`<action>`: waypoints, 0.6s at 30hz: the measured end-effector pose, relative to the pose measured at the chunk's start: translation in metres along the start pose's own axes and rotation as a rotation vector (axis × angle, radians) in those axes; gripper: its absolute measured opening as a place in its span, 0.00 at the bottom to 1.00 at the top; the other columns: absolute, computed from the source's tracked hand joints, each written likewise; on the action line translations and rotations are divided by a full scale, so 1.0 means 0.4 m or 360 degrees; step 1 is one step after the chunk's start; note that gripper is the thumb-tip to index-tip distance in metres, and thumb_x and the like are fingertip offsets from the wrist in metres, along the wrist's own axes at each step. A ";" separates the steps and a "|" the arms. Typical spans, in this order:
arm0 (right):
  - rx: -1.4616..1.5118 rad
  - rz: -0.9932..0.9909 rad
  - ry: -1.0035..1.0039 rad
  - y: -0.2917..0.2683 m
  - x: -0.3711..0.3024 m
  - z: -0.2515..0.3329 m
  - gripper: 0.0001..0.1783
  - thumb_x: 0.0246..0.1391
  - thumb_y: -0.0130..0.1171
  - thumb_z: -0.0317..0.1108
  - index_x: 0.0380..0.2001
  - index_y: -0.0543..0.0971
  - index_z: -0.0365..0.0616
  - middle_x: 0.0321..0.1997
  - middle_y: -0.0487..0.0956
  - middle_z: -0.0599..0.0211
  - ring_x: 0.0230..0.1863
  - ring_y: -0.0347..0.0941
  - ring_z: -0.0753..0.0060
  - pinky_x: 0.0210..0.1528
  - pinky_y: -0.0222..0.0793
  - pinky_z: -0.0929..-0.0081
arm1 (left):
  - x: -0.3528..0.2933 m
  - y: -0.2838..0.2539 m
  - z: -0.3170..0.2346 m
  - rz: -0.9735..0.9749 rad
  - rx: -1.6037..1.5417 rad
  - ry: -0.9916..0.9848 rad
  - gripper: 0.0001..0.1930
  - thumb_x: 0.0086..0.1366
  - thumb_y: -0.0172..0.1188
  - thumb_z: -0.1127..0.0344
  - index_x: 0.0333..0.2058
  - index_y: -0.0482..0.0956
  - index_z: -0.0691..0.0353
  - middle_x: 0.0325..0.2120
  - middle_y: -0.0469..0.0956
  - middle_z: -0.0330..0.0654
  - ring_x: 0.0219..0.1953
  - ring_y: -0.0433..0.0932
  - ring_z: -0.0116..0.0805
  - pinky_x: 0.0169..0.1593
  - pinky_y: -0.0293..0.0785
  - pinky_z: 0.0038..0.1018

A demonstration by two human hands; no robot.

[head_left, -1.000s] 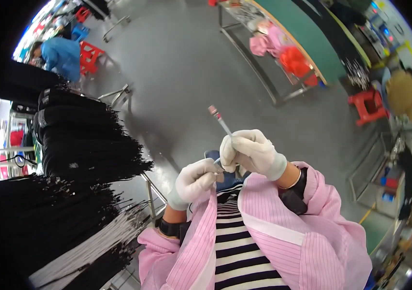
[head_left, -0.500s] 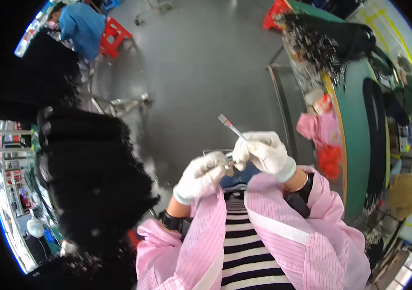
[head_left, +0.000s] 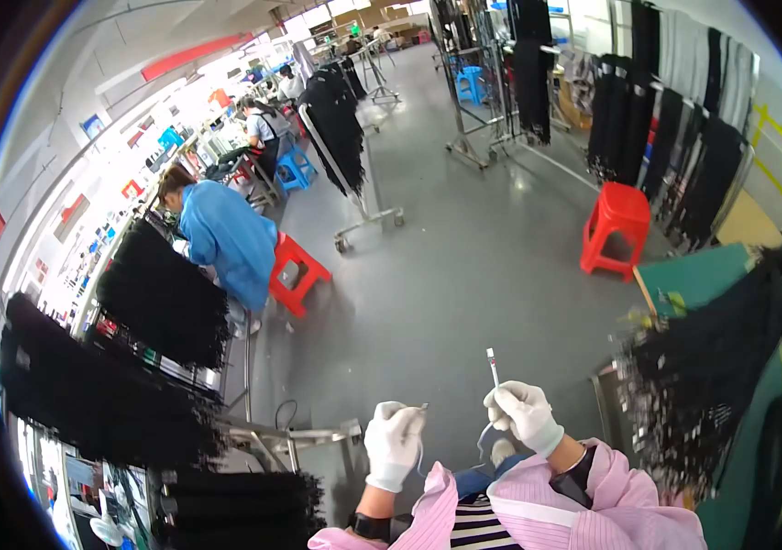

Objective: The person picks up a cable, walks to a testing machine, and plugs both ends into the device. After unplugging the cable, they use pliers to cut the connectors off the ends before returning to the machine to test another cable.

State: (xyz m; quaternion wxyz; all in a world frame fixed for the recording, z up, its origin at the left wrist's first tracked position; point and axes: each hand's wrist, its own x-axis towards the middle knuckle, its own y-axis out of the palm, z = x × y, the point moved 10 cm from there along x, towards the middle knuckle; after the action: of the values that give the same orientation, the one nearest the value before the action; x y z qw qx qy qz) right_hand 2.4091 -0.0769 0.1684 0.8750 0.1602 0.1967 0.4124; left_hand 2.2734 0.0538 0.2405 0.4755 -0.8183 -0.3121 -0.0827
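Note:
Both my hands wear white gloves. My right hand (head_left: 524, 417) is closed in a pinch on a narrow white strip that looks like a soft tape measure (head_left: 493, 368); its end, with small red marks, sticks up above the fingers. Below this hand a thin grey-white length hangs in a curve toward my lap. To the left, my left hand (head_left: 394, 445) pinches a small end piece, its tip showing past the thumb, with a thin length dangling under it. These look like two ends of one tape, though my sleeves hide the middle.
Racks of fringed black textiles (head_left: 107, 408) stand close on my left, and more black fringed pieces (head_left: 712, 367) lie on a green table (head_left: 698, 280) at right. A person in blue (head_left: 226, 234) sits on a red stool (head_left: 297, 275). Another red stool (head_left: 616, 229) stands ahead right.
My view has lifted from my lap to the aisle ahead. My hands, close together before, are now apart, each still pinching.

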 end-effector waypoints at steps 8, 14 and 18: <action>-0.0169 -0.0003 -0.0009 -0.092 0.646 0.178 0.12 0.57 0.45 0.34 0.30 0.76 0.38 0.22 0.73 0.74 0.19 0.63 0.89 0.22 0.60 0.89 | 0.411 0.209 0.460 -0.0230 -0.1142 -0.1258 0.07 0.61 0.52 0.68 0.27 0.74 0.65 0.12 0.66 0.32 0.13 0.63 0.18 0.17 0.58 0.16; -0.0238 -0.0099 -0.0043 -0.200 1.235 0.370 0.12 0.57 0.45 0.33 0.30 0.76 0.37 0.23 0.75 0.72 0.20 0.66 0.86 0.24 0.63 0.89 | 0.903 0.417 0.730 -0.0185 -0.1420 -0.1501 0.07 0.61 0.51 0.69 0.26 0.73 0.66 0.12 0.65 0.29 0.12 0.61 0.15 0.15 0.55 0.14; -0.0344 -0.0241 -0.0166 -0.303 1.488 0.584 0.12 0.57 0.45 0.33 0.30 0.76 0.36 0.23 0.75 0.69 0.21 0.67 0.84 0.25 0.65 0.86 | 1.347 0.501 0.775 -0.0212 -0.1606 -0.1247 0.07 0.60 0.51 0.69 0.25 0.73 0.66 0.11 0.65 0.29 0.11 0.60 0.15 0.15 0.53 0.15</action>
State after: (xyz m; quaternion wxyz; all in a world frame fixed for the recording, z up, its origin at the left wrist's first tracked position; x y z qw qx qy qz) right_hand 2.9470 0.2888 0.1919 0.9248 0.0711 0.1169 0.3549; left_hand 2.7679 0.4731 0.1619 -0.1234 -0.8899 -0.4355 0.0565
